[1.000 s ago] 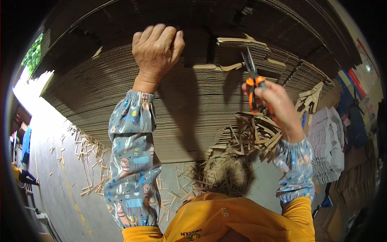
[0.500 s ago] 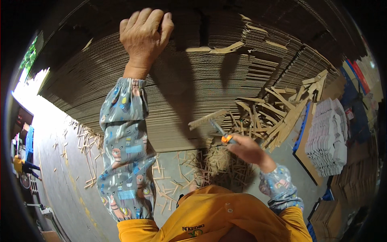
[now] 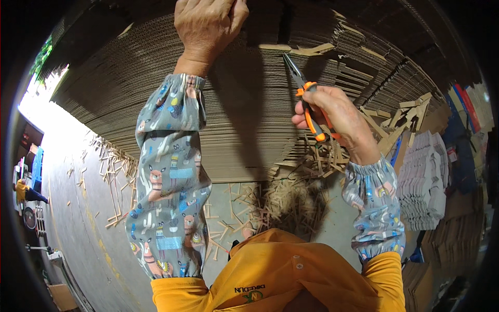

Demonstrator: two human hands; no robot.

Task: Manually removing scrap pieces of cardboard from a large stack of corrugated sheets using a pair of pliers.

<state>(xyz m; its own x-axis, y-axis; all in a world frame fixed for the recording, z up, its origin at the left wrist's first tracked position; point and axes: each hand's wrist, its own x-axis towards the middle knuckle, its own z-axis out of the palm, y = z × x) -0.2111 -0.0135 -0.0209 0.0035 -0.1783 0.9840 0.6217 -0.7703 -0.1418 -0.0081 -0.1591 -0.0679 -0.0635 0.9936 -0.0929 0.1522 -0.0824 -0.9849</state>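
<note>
A tall stack of brown cardboard sheets (image 3: pixel 228 156) stands before me, edges facing me. My left hand (image 3: pixel 208 25) is up against its dark upper part with the fingers curled; the picture's top edge cuts them off, so what they grip is hidden. In my right hand (image 3: pixel 338 112) is a pair of long-nose pliers (image 3: pixel 309 87) with orange and dark handles, pointing up and to the left. Nothing shows between its jaws. Their tip is close to a pale cardboard strip (image 3: pixel 312 50) sticking out of the stack's face.
Torn cardboard strips (image 3: pixel 384 140) heap at the stack's right side, and more scraps (image 3: pixel 283 205) litter the grey floor (image 3: pixel 83 229). A pile of white-faced sheets (image 3: pixel 423 179) stands to the right. At the far left is a person in yellow (image 3: pixel 22 191).
My right hand has lifted the pliers from low by the scrap heap up to the stack's face. A cardboard strip that was at the jaws is gone from them. The view has shifted slightly.
</note>
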